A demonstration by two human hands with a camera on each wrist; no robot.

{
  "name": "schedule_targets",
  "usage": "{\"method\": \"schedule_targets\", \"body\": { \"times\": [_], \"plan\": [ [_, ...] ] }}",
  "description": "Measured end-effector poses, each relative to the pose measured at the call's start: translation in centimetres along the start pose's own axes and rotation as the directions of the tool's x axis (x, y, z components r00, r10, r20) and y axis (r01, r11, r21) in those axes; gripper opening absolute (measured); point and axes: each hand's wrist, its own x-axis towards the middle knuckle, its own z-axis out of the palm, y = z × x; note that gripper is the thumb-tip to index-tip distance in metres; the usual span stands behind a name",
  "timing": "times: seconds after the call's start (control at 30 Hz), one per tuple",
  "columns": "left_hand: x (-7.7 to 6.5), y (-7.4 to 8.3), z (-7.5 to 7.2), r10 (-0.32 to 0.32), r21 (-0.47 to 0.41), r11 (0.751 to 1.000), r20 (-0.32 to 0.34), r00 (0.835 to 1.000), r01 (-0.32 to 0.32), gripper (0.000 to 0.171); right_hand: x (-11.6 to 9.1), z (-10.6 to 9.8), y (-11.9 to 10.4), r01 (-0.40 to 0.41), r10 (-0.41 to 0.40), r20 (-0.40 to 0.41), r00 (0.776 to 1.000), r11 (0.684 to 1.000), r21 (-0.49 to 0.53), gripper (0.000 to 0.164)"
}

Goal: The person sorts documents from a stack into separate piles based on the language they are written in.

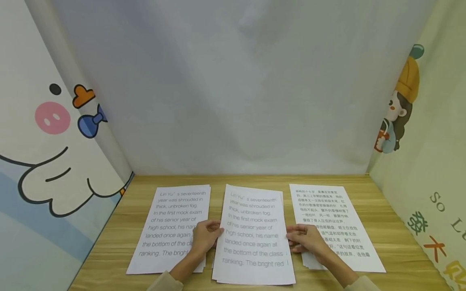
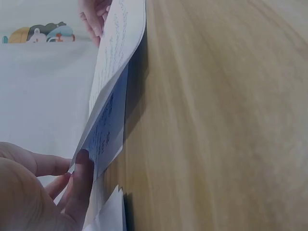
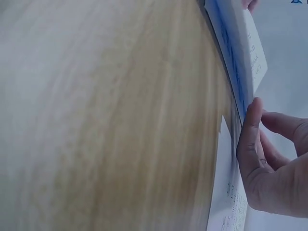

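Observation:
Both hands hold a printed sheet of paper (image 1: pixel 251 226) with English text, raised above the middle of the wooden table. At its left edge, my left hand (image 1: pixel 207 238) pinches it between thumb and fingers. My right hand (image 1: pixel 307 240) grips the right edge the same way. The left wrist view shows the lifted sheet (image 2: pixel 118 43) curving up, with another printed sheet (image 2: pixel 108 134) under it. In the right wrist view, the paper's edge (image 3: pixel 231 57) runs into the fingers of the right hand (image 3: pixel 274 159).
A stack of English-text sheets (image 1: pixel 171 226) lies to the left, partly behind the left hand. On the right is a stack of sheets with Chinese text (image 1: pixel 349 242), partly covered by the right hand. Cartoon-printed side walls and a plain white back wall (image 1: pixel 247 101) surround the wooden table (image 1: pixel 404 250).

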Motion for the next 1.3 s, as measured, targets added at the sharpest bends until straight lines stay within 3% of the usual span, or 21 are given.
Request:
{"method": "schedule_targets", "body": {
  "times": [0.1,0.2,0.33,0.47,0.57,0.83,1.1,1.3],
  "plan": [
    [0.1,-0.1,-0.2,0.048,0.036,0.998,-0.027,0.998,-0.047,0.027,0.0,-0.1,0.0,0.007,-0.007,0.007,1.000,1.000,0.006,0.048],
    [0.2,-0.2,-0.5,0.055,0.019,0.998,0.001,0.998,-0.055,0.029,0.1,-0.2,0.1,0.020,-0.020,0.024,1.000,1.000,0.016,0.049],
    [0.4,-0.5,-0.8,-0.012,-0.094,0.995,0.098,0.995,0.021,0.036,0.1,-0.1,0.1,0.031,-0.032,0.045,0.998,0.999,0.030,0.050],
    [0.6,-0.8,-0.8,-0.081,-0.198,0.973,0.183,0.980,0.118,0.040,0.1,0.1,0.0,0.039,-0.042,0.055,0.998,0.998,0.049,0.051],
    [0.6,-0.9,-0.8,-0.098,-0.241,0.959,0.212,0.972,0.150,0.043,0.1,0.3,-0.1,0.035,-0.037,0.043,0.998,0.998,0.054,0.051],
    [0.7,-0.5,-1.3,-0.104,-0.285,0.943,0.232,0.967,0.170,0.049,0.1,0.4,-0.7,-0.011,0.009,0.024,1.000,0.996,0.086,0.059],
    [0.6,-0.4,-1.5,-0.130,-0.307,0.928,0.259,0.957,0.209,0.051,0.1,0.0,-0.5,-0.043,0.020,0.116,0.993,0.978,0.203,0.066],
    [0.4,-0.5,-1.5,-0.126,-0.328,0.922,0.250,0.960,0.206,0.050,0.1,0.3,-0.4,-0.035,0.002,0.162,0.987,0.979,0.203,0.066]
  ]
}}
